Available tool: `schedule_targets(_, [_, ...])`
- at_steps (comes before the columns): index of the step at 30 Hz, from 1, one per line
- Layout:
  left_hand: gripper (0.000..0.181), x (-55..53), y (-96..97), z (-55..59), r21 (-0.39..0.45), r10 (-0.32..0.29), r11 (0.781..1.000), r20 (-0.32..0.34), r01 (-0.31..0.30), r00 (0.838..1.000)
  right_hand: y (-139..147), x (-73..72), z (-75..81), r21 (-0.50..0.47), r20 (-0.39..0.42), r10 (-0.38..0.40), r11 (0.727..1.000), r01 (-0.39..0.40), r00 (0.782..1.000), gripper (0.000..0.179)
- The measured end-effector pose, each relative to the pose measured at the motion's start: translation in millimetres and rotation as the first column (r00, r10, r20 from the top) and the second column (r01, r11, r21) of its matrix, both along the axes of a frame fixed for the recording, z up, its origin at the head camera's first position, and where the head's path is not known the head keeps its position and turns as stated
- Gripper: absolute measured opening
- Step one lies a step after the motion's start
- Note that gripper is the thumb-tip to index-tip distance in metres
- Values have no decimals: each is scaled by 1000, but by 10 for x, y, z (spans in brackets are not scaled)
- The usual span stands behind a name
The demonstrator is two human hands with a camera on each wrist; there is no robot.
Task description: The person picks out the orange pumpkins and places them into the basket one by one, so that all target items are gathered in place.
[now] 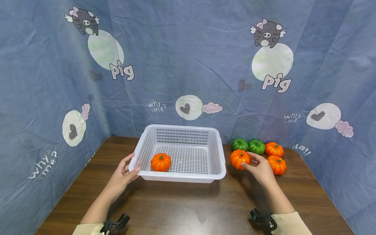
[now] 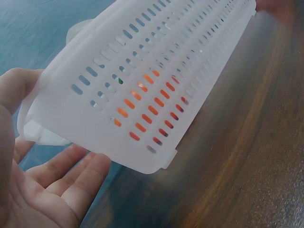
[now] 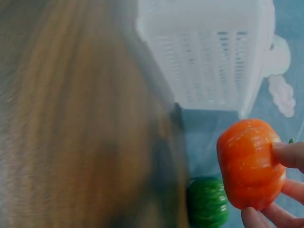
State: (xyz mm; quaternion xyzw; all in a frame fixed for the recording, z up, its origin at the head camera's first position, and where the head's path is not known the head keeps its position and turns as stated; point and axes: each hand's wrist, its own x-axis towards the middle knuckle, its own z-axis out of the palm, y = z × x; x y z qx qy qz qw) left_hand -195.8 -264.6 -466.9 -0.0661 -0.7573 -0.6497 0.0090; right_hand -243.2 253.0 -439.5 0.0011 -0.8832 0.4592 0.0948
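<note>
A white slotted plastic basket [image 1: 179, 176] stands on the table, one small orange pumpkin [image 1: 160, 162] lying inside at its left. My left hand [image 1: 124, 173] grips the basket's front left corner, thumb over the rim and fingers against the outside wall. To the right of the basket, my right hand [image 1: 260, 168] pinches another orange pumpkin [image 1: 240, 159] between thumb and fingers. In the right wrist view that held pumpkin [image 3: 250, 164] appears above the table, apart from the basket. Behind the right hand sit two green pumpkins [image 1: 239, 144] and two more orange pumpkins [image 1: 276, 164].
The brown wooden table [image 1: 176, 209] reaches a blue cloth backdrop [image 1: 188, 65] printed with pigs and words, which rises behind and at both sides. The green and orange pumpkins stand close together near the back right. A black strap [image 1: 116, 223] circles each wrist.
</note>
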Motion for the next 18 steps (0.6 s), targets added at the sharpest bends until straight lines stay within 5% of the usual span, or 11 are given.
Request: schedule_targets(18, [76, 12, 8, 24, -4, 3, 1000, 3, -3, 1000, -75, 158, 490, 37, -16, 61, 998, -60, 998, 63])
